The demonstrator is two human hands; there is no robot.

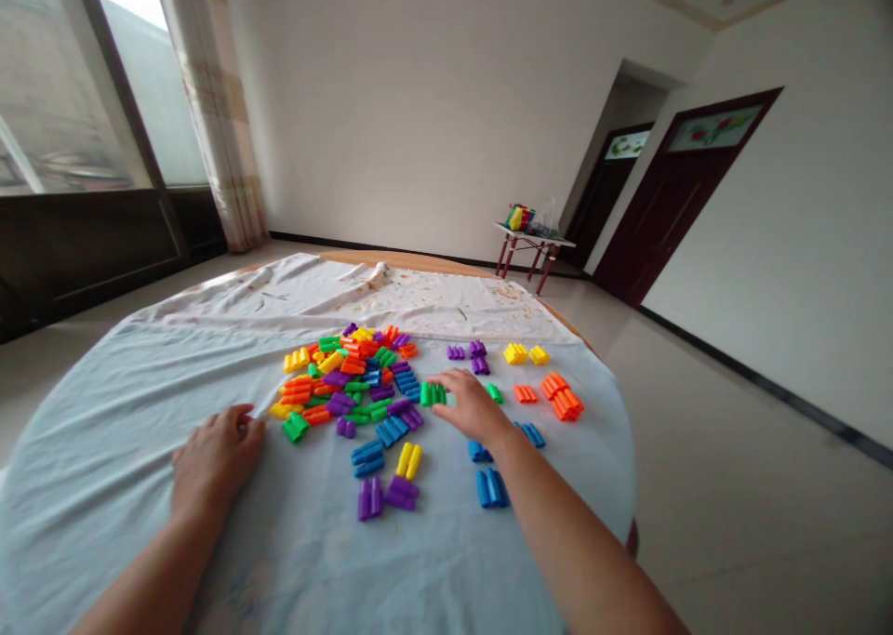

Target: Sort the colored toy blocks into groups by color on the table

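My right hand [469, 404] reaches over the table, thumb and fingers on either side of a green plastic toy block [433, 393] made of joined tubes. Another green block [494, 393] shows just beyond this hand, partly hidden by it. My left hand [218, 458] rests on the cloth with loosely bent fingers and nothing visible in it. Right of it lies a mixed heap of blocks [353, 367] in orange, yellow, green, purple and blue. The green block [296, 428] at the heap's edge is nearest my left hand.
Sorted by colour on the right are purple blocks [478, 356], yellow blocks [516, 353], orange blocks [562, 397] and blue blocks [492, 488]. A light blue cloth [293, 542] covers the round table. By the wall, a small table [537, 237] carries a colourful item and a plastic bag.
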